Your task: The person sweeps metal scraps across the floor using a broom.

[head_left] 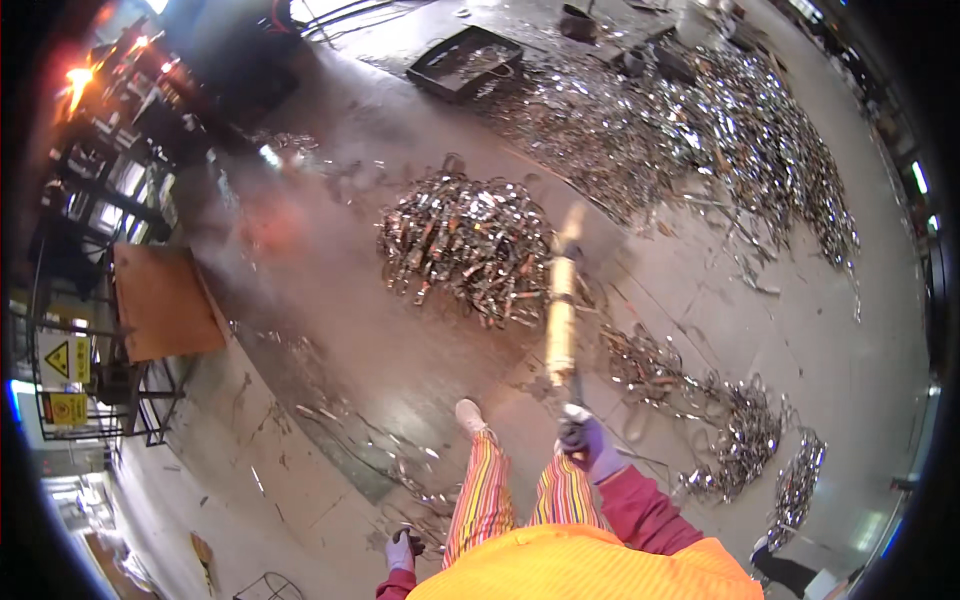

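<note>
My right hand [590,447], in a purple and dark glove, is closed around the near end of a long pale yellow pole-like tool [562,330] with dark bands. The tool points away from me, and its blurred tip passes the right side of a heap of shiny metal strip scrap [465,245]. I cannot tell what kind of tool it is, or whether it touches the heap. Low beside my left leg, my gloved left hand [403,550] hangs with loosely bent fingers and nothing visible in it.
More metal scrap [730,130] spreads across the far right, with a dark tray [465,62] beyond. Smaller scrap piles [740,435] lie at right. Far left, flames [78,82] burn by machinery, near a brown panel [165,302] and warning signs [64,360]. Another person's leg [785,570] shows lower right.
</note>
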A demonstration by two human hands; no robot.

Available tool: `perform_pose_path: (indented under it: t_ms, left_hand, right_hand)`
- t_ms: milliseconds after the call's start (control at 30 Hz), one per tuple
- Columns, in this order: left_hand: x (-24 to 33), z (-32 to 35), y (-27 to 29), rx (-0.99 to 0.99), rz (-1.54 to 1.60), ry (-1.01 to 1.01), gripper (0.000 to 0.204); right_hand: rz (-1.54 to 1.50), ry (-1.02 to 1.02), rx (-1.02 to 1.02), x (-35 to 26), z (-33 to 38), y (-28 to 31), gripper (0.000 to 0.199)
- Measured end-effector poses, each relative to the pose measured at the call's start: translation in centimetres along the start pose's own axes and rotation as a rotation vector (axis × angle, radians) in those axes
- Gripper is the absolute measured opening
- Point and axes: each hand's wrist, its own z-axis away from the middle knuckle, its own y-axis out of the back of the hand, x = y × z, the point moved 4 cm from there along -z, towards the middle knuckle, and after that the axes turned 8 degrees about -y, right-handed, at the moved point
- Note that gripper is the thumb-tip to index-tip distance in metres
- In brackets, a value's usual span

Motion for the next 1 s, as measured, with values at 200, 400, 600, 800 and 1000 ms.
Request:
perform_pose_path:
  t_ms: [200,400,600,800,1000]
  left_hand:
    - [-1.9,-1.3,7.0,0.114,0.083,0.067,0.028]
    - [-1.5,1.3,8.3,0.108,0.078,0.107,0.027]
    - [0.9,2.2,7.9,0.073,-0.005,0.078,0.029]
    - [5.4,0.7,3.3,-0.083,-0.078,-0.082,0.030]
    - [5.5,0.8,-1.6,-0.289,-0.232,-0.094,0.025]
  right_hand:
    - [0.438,-0.115,-0.192,-0.2,-21.4,-18.2,0.026]
    - [-0.092,-0.368,-0.446,-5.7,-37.8,-26.4,0.012]
    - [-0.285,-0.020,-0.382,-4.0,-31.4,-20.2,0.013]
    - [-0.468,0.018,-0.394,-4.3,-19.6,-8.6,0.014]
    - [-0.825,0.040,-0.523,-5.4,-4.9,4.7,0.017]
